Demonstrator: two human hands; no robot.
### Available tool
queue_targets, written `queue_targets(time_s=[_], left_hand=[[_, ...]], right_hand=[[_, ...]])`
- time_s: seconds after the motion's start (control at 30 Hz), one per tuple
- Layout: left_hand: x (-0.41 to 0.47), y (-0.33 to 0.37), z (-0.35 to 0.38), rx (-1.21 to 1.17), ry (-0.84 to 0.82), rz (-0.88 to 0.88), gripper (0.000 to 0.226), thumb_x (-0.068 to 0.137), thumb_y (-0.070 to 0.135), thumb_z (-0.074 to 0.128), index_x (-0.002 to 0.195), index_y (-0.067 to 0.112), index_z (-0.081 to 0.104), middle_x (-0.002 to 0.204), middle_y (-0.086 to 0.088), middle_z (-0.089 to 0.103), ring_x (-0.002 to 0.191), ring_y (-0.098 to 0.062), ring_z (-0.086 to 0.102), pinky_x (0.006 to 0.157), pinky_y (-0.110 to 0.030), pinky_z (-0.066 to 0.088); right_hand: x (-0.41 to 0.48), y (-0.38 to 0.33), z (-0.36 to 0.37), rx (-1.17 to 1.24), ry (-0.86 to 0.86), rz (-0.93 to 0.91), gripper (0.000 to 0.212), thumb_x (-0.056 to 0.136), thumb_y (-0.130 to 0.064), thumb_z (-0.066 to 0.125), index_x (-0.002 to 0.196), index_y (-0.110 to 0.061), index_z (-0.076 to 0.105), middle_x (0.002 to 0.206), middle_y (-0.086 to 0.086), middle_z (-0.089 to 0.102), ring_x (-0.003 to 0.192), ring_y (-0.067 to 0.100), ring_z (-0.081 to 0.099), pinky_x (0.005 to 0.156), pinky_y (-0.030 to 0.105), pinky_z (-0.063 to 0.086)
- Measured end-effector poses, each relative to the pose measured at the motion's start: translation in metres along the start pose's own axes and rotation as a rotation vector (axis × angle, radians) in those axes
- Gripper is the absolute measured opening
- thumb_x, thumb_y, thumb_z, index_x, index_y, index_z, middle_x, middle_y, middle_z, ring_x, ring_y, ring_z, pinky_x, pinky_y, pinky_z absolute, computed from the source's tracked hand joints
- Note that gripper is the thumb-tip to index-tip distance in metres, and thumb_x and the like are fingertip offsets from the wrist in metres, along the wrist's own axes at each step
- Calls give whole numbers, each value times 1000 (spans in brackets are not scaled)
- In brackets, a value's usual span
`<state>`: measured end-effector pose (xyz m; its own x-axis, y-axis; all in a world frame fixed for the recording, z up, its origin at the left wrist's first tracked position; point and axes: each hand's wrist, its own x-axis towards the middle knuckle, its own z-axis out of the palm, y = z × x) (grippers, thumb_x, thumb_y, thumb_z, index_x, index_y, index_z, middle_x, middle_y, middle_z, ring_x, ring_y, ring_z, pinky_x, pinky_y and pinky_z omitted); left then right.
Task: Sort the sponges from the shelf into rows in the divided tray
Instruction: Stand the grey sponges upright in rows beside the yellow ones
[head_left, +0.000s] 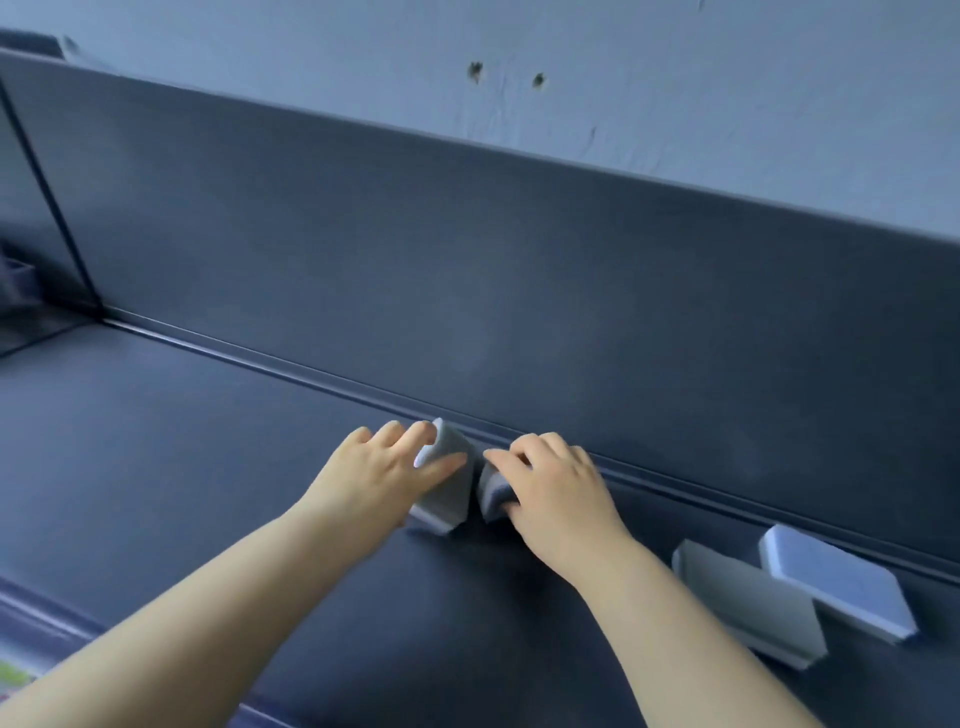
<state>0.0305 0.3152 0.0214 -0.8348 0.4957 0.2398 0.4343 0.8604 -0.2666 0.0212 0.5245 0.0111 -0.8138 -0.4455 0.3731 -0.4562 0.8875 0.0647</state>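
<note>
On the dark shelf (197, 447), close to its back panel, my left hand (384, 470) grips a grey sponge (447, 506), fingers over its top end and thumb across its face. Right beside it my right hand (550, 488) curls its fingers round a second grey sponge (491, 491), which it largely hides. The two sponges nearly touch. Further right on the shelf lie two more sponges side by side: a grey one (748, 603) and a lighter bluish one (836, 587). The divided tray is not in view.
The shelf's tall back panel (467, 291) rises just behind the hands, with a wall above it. A vertical divider (52, 208) closes the shelf at the far left. The shelf's front edge (47, 618) runs along the lower left.
</note>
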Motion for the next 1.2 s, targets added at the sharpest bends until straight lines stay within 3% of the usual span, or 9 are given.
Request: queue_targets(time_s=[0.1,0.2,0.3,0.43,0.6,0.73,0.83,1.07,1.2], left_hand=[[1,3,-1,142,47,113,57,31,7,69,85,25,67,95,-2,60,66,-21,55,49,-28,36],[3,6,-1,103,121,141,41,46,13,71,85,23,65,83,4,59,72,-20,57,54,-32,39],[1,15,-10,-166,238,20,38,67,35,68,103,23,61,87,7,64,80,-20,62,65,-31,47],[-8,39,-40,-776,261,-379,31,84,38,61,112,38,47,91,21,54,83,2,53,69,-19,41],[-14,65,-44,-1069,336,-429,29,79,30,70,103,37,56,93,19,60,84,6,54,65,-8,39],[-16,87,-47,-1102,317,-369,40,74,34,74,105,44,50,95,22,56,86,8,52,67,-2,38],[-15,99,-45,-1068,214,-310,52,74,44,68,118,49,42,94,17,50,84,4,51,69,-7,40],[-28,98,-35,-839,176,-214,39,88,36,57,125,46,48,99,20,39,73,-6,54,71,-24,48],[-37,95,-40,-892,113,-143,48,67,70,54,113,57,49,106,28,34,79,-5,54,69,-12,44]], right_hand=[[-12,3,-5,-32,18,19,44,47,-23,83,87,-26,63,80,-6,55,72,20,54,56,30,48],[-28,7,-19,24,23,86,33,60,-26,79,85,-23,58,85,-6,53,75,20,52,50,28,43],[-44,18,-39,219,18,263,26,82,-35,62,103,-27,48,105,-13,45,93,13,46,64,28,42],[-68,23,-63,605,82,468,26,81,-37,64,94,-34,42,98,-20,48,84,4,50,69,21,43],[-91,17,-79,841,193,598,32,77,-36,67,100,-41,45,97,-22,54,82,1,53,68,15,42],[-104,5,-68,838,293,657,49,77,-31,68,117,-42,41,112,-24,43,106,-11,40,79,5,36],[-108,-6,-62,817,218,586,54,79,-34,66,125,-43,40,121,-25,41,114,-14,36,86,-3,27],[-121,-13,-71,906,-53,508,51,75,-45,67,119,-56,42,122,-37,41,114,-18,36,90,10,34],[-127,-9,-76,917,-95,515,57,77,-37,67,121,-57,38,121,-36,42,98,-7,48,88,15,41]])
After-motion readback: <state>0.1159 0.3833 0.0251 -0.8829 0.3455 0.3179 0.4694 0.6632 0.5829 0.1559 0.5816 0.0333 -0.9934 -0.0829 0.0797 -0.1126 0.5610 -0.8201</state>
